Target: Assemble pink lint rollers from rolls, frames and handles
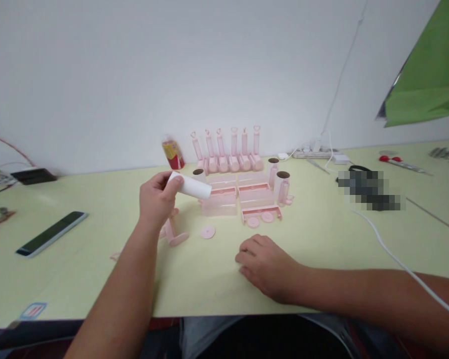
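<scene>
My left hand (156,199) is raised above the pale yellow table (97,269) with its fingers closed around one end of a white paper roll (192,185), which points to the right. Just below that hand lies a pink handle piece (173,234), and a pink disc (208,232) sits beside it. My right hand (265,265) rests palm down on the table with the fingers loosely curled; nothing shows in it. Beyond both hands stand clear pink covers (224,197), pink trays (261,213), rolls with brown cores (282,184) and a row of upright pink handles (228,152).
A phone (51,233) lies at the left. A red and yellow bottle (173,153) stands near the wall. A white cable (389,252) crosses my right forearm, running to a power strip (316,152). Red-handled scissors (398,162) lie at the far right.
</scene>
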Motion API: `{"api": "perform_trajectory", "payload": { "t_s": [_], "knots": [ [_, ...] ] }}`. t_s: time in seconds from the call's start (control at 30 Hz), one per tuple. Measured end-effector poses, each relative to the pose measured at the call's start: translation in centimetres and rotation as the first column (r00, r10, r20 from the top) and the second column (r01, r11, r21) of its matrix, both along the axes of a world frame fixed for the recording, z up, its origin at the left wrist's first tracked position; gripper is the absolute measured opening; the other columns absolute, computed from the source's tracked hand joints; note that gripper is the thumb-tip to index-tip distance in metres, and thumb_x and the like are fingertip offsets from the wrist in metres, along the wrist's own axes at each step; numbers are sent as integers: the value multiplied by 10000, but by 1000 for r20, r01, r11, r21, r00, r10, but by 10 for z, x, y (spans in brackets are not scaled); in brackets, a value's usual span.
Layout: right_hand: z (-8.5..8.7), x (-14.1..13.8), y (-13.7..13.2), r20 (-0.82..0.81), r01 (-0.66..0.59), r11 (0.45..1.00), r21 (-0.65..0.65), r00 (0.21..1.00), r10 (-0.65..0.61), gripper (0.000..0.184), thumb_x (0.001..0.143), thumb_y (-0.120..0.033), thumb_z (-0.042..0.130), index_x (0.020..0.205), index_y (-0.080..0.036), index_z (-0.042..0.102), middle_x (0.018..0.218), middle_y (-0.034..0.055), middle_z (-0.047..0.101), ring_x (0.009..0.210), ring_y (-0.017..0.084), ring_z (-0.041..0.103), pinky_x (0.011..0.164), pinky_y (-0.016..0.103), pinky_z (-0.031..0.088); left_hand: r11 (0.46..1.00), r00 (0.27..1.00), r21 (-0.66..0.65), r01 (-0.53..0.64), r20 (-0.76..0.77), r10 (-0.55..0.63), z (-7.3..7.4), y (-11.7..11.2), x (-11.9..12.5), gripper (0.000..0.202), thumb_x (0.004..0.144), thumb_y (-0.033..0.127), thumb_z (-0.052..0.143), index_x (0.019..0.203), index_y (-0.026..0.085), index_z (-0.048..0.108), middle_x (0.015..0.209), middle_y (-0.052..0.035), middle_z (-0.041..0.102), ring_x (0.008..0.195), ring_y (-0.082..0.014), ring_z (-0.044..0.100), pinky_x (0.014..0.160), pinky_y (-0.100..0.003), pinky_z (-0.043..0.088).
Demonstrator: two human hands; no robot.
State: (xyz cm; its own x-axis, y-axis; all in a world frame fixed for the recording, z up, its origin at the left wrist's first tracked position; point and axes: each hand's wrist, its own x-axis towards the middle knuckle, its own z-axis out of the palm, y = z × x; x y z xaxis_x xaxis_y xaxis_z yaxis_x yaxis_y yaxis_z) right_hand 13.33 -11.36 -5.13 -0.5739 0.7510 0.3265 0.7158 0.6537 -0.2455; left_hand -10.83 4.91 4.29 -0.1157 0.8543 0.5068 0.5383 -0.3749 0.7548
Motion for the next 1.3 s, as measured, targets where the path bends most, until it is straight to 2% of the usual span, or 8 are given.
{"api": "perform_trajectory", "payload": {
  "t_s": [0.27, 0.47, 0.7, 0.83, 1.0, 1.1, 1.2, 1.3],
  "knots": [
    [4, 17, 18, -229, 78, 993, -84, 969, -96, 389, 1029, -349, 354, 788, -157, 592, 772, 53, 566, 770, 175, 516, 739, 302, 416, 979, 869, -34, -201, -467, 162, -3, 18, -23, 466, 764, 498, 588, 1115, 222, 722, 1004, -55, 744, 873, -228, 668, 767, -294, 487],
    [28, 28, 6, -43, -101, 975, -200, 995, 94, 211, 953, -309, 493, 859, -174, 626, 772, 29, 613, 726, 160, 541, 679, 281, 403, 966, 729, -156, -204, -683, 43, -11, 19, -17, 462, 773, 510, 575, 1142, 264, 705, 1110, -67, 730, 952, -271, 668, 781, -326, 492],
    [56, 31, -20, 179, -184, 944, -274, 954, 238, 197, 931, -272, 494, 929, -158, 655, 898, 86, 663, 884, 217, 604, 818, 338, 481, 969, 696, -162, -186, -718, 14, -18, 20, -14, 493, 783, 532, 570, 1180, 263, 680, 1125, -78, 719, 956, -267, 662, 789, -333, 487],
    [45, 16, -24, 216, -207, 950, -235, 941, 259, 259, 925, -242, 501, 1084, -94, 643, 1061, 153, 670, 1028, 258, 612, 943, 379, 482, 971, 696, -165, -175, -719, 3, -17, 19, -13, 494, 787, 541, 568, 1176, 257, 679, 1121, -78, 718, 944, -256, 661, 793, -327, 483],
    [26, 10, -14, 243, -256, 966, -37, 935, 257, 434, 879, -137, 497, 1299, -38, 540, 1416, 255, 476, 1354, 343, 397, 1118, 489, 338, 971, 697, -167, -169, -717, -2, -17, 17, -15, 486, 783, 562, 576, 1162, 275, 674, 1096, -57, 726, 927, -255, 665, 755, -326, 481],
    [29, 20, -16, 184, -159, 987, -23, 970, 161, 314, 912, -144, 470, 1187, -92, 611, 1312, 215, 564, 1244, 330, 485, 1049, 527, 402, 972, 707, -175, -156, -707, -13, -19, 18, -17, 478, 783, 571, 581, 1156, 287, 674, 1089, -48, 728, 918, -247, 667, 748, -319, 482],
    [37, 30, -32, 168, -62, 988, -141, 982, 86, 245, 929, -222, 496, 1091, -117, 647, 1092, 163, 658, 1028, 290, 591, 925, 491, 502, 973, 714, -179, -144, -699, -23, -19, 18, -16, 481, 783, 580, 583, 1155, 287, 672, 1089, -48, 727, 912, -242, 668, 754, -313, 484],
    [40, 30, -49, 187, -72, 974, -217, 976, 114, 299, 936, -262, 509, 1147, -95, 640, 1159, 189, 654, 1108, 307, 593, 1000, 492, 478, 969, 714, -190, -155, -700, -23, -17, 16, -13, 495, 777, 592, 588, 1150, 278, 676, 1093, -58, 726, 910, -246, 669, 735, -309, 482]
  ]
}}
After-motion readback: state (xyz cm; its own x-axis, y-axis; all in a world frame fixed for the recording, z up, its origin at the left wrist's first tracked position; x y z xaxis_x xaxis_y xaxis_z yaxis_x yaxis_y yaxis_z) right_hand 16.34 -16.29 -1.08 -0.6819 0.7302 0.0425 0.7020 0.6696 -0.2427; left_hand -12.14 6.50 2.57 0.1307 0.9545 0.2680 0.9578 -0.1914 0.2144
